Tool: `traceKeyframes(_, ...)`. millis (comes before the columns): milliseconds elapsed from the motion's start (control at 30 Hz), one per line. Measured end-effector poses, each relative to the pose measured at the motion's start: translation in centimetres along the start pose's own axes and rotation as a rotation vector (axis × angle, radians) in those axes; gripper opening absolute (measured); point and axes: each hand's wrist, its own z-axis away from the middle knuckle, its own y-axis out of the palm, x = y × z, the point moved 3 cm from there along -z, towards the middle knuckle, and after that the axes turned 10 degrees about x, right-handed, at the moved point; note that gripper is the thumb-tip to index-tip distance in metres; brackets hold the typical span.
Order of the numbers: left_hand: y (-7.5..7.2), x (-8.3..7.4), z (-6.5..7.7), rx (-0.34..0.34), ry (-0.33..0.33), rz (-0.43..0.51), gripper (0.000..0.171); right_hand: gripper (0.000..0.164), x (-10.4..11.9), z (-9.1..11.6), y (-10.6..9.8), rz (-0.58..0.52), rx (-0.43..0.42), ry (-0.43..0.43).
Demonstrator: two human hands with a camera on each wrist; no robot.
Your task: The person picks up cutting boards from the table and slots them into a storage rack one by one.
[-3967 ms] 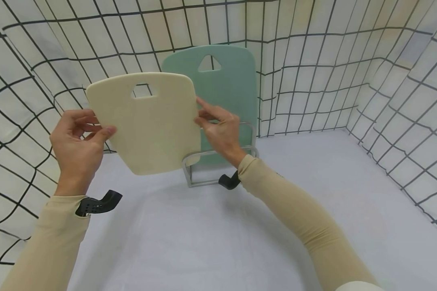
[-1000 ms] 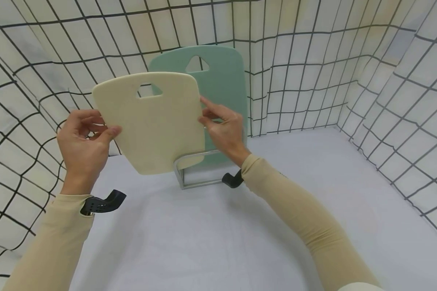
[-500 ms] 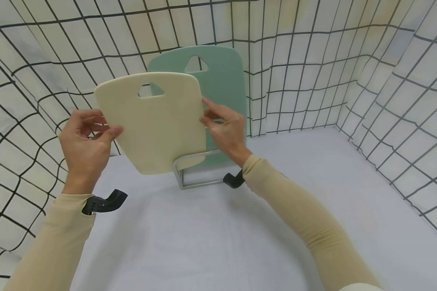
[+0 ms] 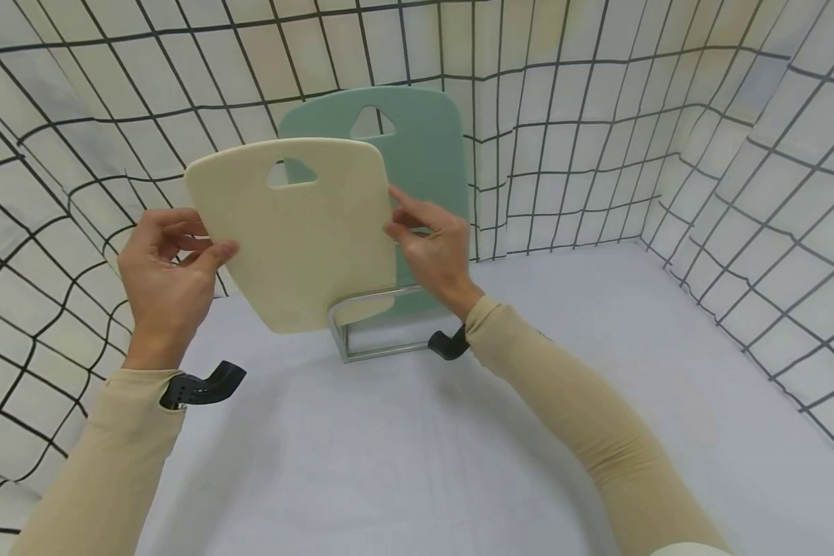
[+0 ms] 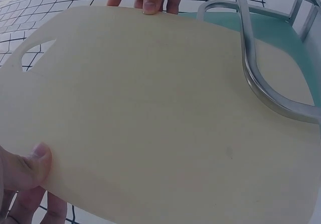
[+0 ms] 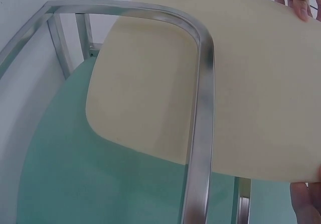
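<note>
Both hands hold a cream cutting board [image 4: 306, 247] upright and slightly tilted in the head view. My left hand [image 4: 168, 282] pinches its left edge, thumb on the near face. At the right edge, the fingers of my right hand [image 4: 434, 247] grip the board. Its lower right corner sits behind the front bar of a metal rack [image 6: 203, 108], while the lower left part sticks out past the rack's side. A larger green cutting board [image 4: 427, 147] stands farther back in the rack. My right hand and forearm cover the rack's right part.
Black wire grid panels [image 4: 563, 123] with white sheeting behind them enclose the back and sides. A white cloth surface [image 4: 389, 448] lies under the rack. Each wrist carries a black camera mount [image 4: 208, 384].
Over the four seconds the cream board has slid rightward relative to the rack, so more of its corner lies behind the front bar. Both hands keep their hold; the head view has shifted slightly.
</note>
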Motion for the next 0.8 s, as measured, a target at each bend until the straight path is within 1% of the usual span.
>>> traceKeyframes(100, 0.1, -0.1, 0.0, -0.002, 0.001, 0.015, 0.038, 0.042, 0.0, 0.1, -0.1, 0.006, -0.002, 0.002)
traceKeyframes(233, 0.4, -0.1, 0.0, 0.004, -0.003, 0.029, 0.039, 0.043, 0.0, 0.1, -0.3, 0.0, 0.002, 0.026)
traceKeyframes(400, 0.6, -0.1, -0.1, 0.014, -0.016, 0.001, 0.039, 0.043, -0.1, 0.2, -0.6, 0.004, -0.001, 0.033)
traceKeyframes(533, 0.7, -0.1, 0.0, 0.017, -0.031, -0.025, 0.039, 0.044, -0.2, 0.3, -0.7, -0.023, 0.002, 0.047)
traceKeyframes(667, 1.0, -0.2, 0.1, 0.018, -0.019, -0.011, 0.04, 0.045, -0.4, 0.4, -0.9, -0.048, 0.008, 0.074)
traceKeyframes(800, 1.2, -0.1, 0.1, 0.018, -0.002, -0.008, 0.039, 0.045, -0.4, 0.6, -1.1, -0.044, 0.011, 0.069)
